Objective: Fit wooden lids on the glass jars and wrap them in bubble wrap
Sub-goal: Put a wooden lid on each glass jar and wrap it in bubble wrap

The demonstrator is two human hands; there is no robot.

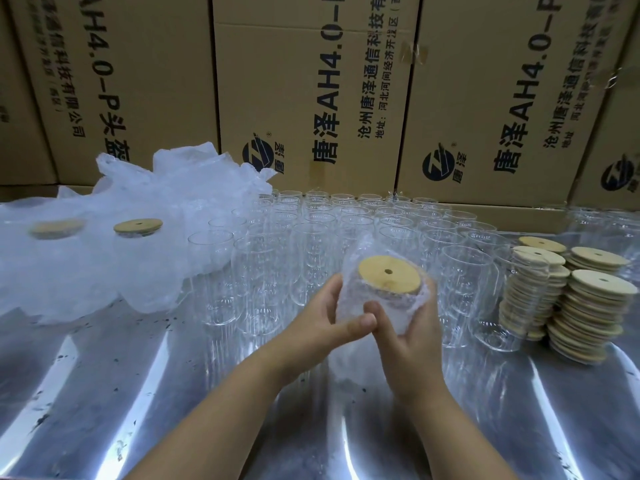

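Note:
A glass jar wrapped in bubble wrap (349, 306) is held above the metal table, its round wooden lid (389, 274) with a small centre hole facing up. My left hand (325, 317) grips the wrapped jar from the left, thumb across the front. From the right and below, my right hand (405, 332) grips the same jar, and the two thumbs meet. Several open glass jars (311, 237) stand in rows behind. Stacks of wooden lids (588, 313) stand at the right.
Two lidded jars in bubble wrap (138, 233) stand at the left among a heap of loose bubble wrap (173, 188). Printed cardboard boxes (311, 98) form a wall behind the table. The shiny metal tabletop (138, 393) lies in front of me.

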